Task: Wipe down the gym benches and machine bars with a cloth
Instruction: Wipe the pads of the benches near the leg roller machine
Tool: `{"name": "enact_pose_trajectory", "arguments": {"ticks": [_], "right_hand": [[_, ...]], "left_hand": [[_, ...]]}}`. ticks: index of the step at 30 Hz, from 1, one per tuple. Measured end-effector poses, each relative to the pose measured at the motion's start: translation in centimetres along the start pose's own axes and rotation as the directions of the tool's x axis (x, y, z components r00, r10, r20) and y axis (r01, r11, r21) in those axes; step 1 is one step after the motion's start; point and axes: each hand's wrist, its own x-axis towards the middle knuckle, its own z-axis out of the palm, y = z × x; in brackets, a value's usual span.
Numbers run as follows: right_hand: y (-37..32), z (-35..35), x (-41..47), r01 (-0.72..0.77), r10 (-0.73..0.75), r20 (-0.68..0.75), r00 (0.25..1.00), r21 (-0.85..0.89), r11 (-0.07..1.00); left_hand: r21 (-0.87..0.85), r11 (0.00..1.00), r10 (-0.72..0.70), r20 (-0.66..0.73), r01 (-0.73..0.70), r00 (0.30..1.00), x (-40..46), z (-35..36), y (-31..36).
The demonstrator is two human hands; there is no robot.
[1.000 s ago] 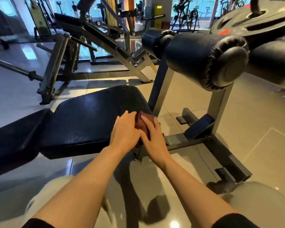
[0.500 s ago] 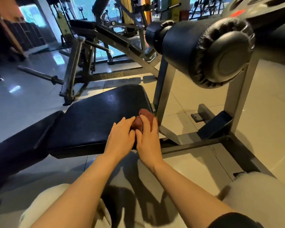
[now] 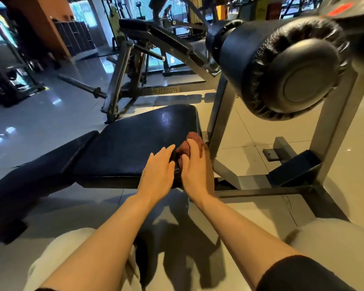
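**Both hands on the cloth at the bench's corner**

Glossy pale floor tiles run through a gym crowded with grey steel machines. From the head view, a black padded bench lies low across the middle, its seat pad meeting a grey upright post on the right. Above that post, a thick black roller pad juts toward the camera. A dark red cloth sits bunched at the seat pad's near right corner. The right hand rests on it with fingers laid nearly straight over the bundle, pressing rather than curling round it. The left hand lies flat on the pad just beside, fingers extended, its tips touching the cloth's edge. Behind stands an inclined bench on its frame.
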Motion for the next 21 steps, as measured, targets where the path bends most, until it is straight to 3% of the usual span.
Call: {"name": "enact_pose_trajectory", "arguments": {"ticks": [3, 5, 8, 11, 16, 21], "right_hand": [[0.1, 0.4, -0.6, -0.033, 0.035, -0.035, 0.999, 0.071, 0.997], [0.4, -0.3, 0.5, 0.081, -0.081, -0.010, 0.997, 0.004, 0.997], [1.6, -2.1, 3.6, 0.194, -0.200, 0.119, 0.972, 0.060, 0.979], [2.1, -3.3, 5.0, 0.136, -0.157, 0.161, 0.974, 0.133, 0.982], [2.5, -2.7, 0.2, 0.129, -0.173, 0.173, 0.970, 0.241, 0.962], [2.4, -4.6, 3.6, 0.204, -0.205, 0.314, 0.927, 0.035, 0.978]], "left_hand": [[0.000, 1.000, -0.020, -0.017, 0.020, 1.000, 0.3, 0.6, 0.5], [-0.024, 0.999, -0.027, -0.029, 0.026, 0.999, 0.4, 0.9, 1.1], [-0.006, 0.998, -0.059, -0.034, 0.059, 0.998, 0.3, 1.1, 1.8], [0.011, 0.996, -0.092, -0.044, 0.092, 0.995, -0.1, 1.2, 2.1], [-0.007, 0.996, -0.091, -0.080, 0.090, 0.993, -0.1, 1.8, 3.2], [0.009, 0.992, -0.121, -0.078, 0.122, 0.990, -0.4, 2.3, 3.7]]}}
